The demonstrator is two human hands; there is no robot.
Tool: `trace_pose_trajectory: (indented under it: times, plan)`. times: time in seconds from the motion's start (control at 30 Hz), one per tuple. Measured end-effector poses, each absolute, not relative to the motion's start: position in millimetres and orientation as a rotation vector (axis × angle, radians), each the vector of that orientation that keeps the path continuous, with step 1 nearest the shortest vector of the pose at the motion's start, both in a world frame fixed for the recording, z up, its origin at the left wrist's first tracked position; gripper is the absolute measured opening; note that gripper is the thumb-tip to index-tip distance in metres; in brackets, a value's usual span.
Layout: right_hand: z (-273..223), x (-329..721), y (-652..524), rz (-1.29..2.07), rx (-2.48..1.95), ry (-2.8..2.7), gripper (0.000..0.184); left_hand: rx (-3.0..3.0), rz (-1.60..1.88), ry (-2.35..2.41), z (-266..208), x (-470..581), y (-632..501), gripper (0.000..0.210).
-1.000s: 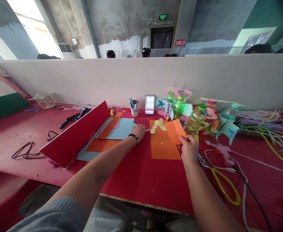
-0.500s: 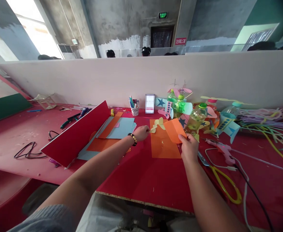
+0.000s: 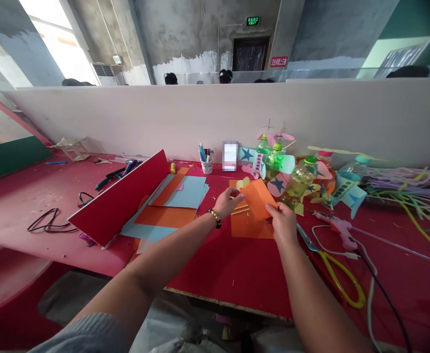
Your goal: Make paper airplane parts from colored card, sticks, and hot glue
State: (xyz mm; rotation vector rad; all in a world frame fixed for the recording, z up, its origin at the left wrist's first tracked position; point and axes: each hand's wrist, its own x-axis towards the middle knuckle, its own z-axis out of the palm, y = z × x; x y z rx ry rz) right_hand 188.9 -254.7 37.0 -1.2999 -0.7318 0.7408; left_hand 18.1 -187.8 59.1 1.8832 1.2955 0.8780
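Note:
My right hand [image 3: 284,223] grips a folded orange piece of paper [image 3: 259,197] by its lower right corner, thumb on top. My left hand [image 3: 228,202], with a beaded bracelet at the wrist, is at the left edge of that piece. Its fingers are bent and parted; whether they touch the paper is unclear. Beneath lies a flat orange sheet [image 3: 250,229], partly covered by the held piece. Thin yellow strips [image 3: 240,210] rest on the sheet, and pale yellow rounded cutouts [image 3: 242,184] show behind the held paper.
Yellow-handled scissors [image 3: 338,274] and a pink glue gun [image 3: 338,226] with cables lie to the right. Decorated plastic bottles [image 3: 299,181] and pipe cleaners [image 3: 402,184] stand behind. At left are blue paper sheets [image 3: 189,191], a red board [image 3: 123,198] and a pen cup [image 3: 207,167].
My left hand has moved right, to the held orange paper, and its fingers have parted. Yellow strips now show on the orange sheet. The held paper has shifted slightly left.

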Motion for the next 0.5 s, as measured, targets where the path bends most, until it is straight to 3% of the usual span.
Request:
trace_pose_trajectory:
  times: [0.2,0.5]
  plan:
    - [39,181,-261,0.944,-1.246,-0.952,0.032,1.182,1.046,0.852,64,18,-187,0.042]
    - [43,187,-263,0.955,-1.335,-0.930,0.033,1.039,1.160,0.966,57,-23,-181,0.038]
